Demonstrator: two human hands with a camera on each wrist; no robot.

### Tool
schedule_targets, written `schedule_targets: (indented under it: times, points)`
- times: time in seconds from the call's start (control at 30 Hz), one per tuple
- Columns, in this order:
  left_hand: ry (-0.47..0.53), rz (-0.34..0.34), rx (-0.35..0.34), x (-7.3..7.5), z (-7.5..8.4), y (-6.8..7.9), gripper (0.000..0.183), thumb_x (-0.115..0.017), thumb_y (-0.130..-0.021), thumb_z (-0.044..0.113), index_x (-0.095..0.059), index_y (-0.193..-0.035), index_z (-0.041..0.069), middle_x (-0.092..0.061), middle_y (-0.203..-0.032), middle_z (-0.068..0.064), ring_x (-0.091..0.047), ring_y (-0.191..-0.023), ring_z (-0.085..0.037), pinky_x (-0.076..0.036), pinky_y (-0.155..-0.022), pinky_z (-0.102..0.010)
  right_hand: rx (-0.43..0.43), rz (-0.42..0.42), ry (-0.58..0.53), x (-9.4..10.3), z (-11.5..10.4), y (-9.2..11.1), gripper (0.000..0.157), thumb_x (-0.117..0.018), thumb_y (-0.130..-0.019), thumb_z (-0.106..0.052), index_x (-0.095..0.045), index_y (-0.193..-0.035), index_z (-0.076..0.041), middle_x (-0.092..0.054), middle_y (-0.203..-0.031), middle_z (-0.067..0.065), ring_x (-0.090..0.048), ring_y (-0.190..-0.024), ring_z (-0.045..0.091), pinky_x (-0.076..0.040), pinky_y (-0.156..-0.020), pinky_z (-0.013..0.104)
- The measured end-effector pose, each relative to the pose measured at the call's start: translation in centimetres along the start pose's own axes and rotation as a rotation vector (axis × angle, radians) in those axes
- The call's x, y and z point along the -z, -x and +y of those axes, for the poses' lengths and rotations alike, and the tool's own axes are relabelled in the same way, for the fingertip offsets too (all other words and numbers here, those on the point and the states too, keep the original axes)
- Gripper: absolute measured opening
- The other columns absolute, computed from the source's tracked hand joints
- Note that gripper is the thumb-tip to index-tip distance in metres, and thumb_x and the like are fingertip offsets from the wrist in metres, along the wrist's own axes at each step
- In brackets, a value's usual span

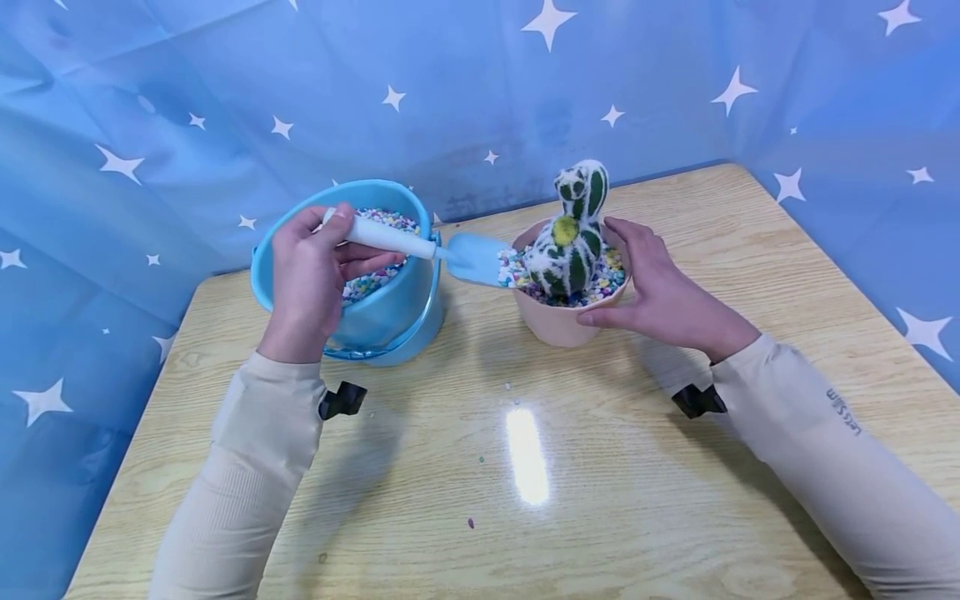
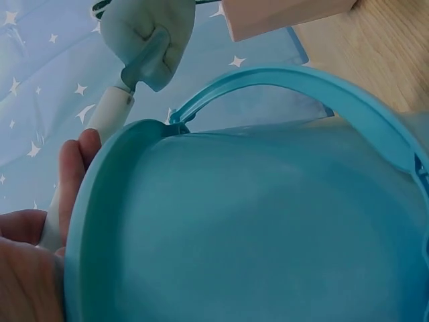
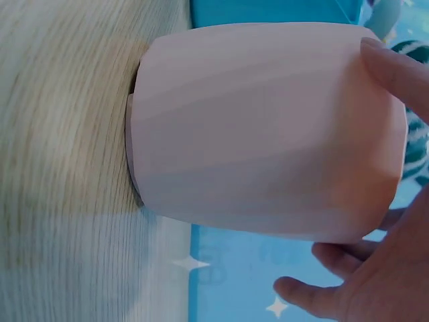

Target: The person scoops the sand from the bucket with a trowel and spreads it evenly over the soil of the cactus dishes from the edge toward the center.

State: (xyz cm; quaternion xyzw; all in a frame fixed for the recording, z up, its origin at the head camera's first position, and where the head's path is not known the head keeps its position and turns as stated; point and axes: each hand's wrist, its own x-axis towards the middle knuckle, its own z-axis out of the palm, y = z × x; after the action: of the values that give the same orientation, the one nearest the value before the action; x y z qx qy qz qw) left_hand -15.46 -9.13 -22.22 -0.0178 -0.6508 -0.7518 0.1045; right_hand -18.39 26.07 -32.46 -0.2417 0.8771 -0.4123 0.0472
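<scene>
In the head view my left hand (image 1: 309, 262) grips the white handle of a small trowel (image 1: 390, 237) above a blue bucket (image 1: 405, 310). The trowel's light blue blade reaches over the left rim of a pink flower pot (image 1: 551, 321), with colourful pebbles (image 1: 513, 268) at its tip. A knitted-looking toy cactus (image 1: 567, 242) with white fuzz and a yellow flower stands in the pot among more pebbles. My right hand (image 1: 663, 287) holds the pot's right side, thumb at the near rim; the right wrist view shows the pot's smooth pink wall (image 3: 268, 134).
Colourful pebbles (image 1: 366, 283) lie inside the bucket, whose handle (image 2: 288, 77) hangs down its side. A few loose pebbles, one purple (image 1: 471, 523), lie on the wooden table (image 1: 420, 467). A blue star-patterned cloth (image 1: 465, 92) hangs behind the table.
</scene>
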Motion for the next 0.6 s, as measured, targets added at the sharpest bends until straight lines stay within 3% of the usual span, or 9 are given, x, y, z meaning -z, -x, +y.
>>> schedule_targets:
  times: [0.37, 0.6]
  points:
    - [-0.044, -0.043, -0.029, -0.7, 0.1, 0.0, 0.026, -0.057, -0.102, 0.016, -0.054, -0.109, -0.009, -0.060, -0.109, -0.034, -0.072, -0.073, -0.031, -0.061, -0.073, -0.042, 0.019, 0.039, 0.025, -0.3, 0.1, -0.2, 0.116, -0.088, -0.074, -0.037, -0.012, -0.155, -0.002, -0.011, -0.155, 0.020, -0.011, -0.141, 0.037, -0.019, -0.114, 0.063]
    - [-0.060, -0.065, -0.047, -1.3, 0.3, 0.1, 0.033, -0.063, -0.098, 0.018, -0.053, -0.113, -0.009, -0.067, -0.098, -0.028, -0.072, -0.071, -0.031, -0.061, -0.072, -0.044, 0.006, 0.055, 0.043, -0.5, 0.2, -0.2, 0.118, -0.089, -0.072, -0.040, -0.014, -0.154, 0.000, -0.012, -0.152, 0.021, -0.012, -0.139, 0.036, -0.022, -0.113, 0.062]
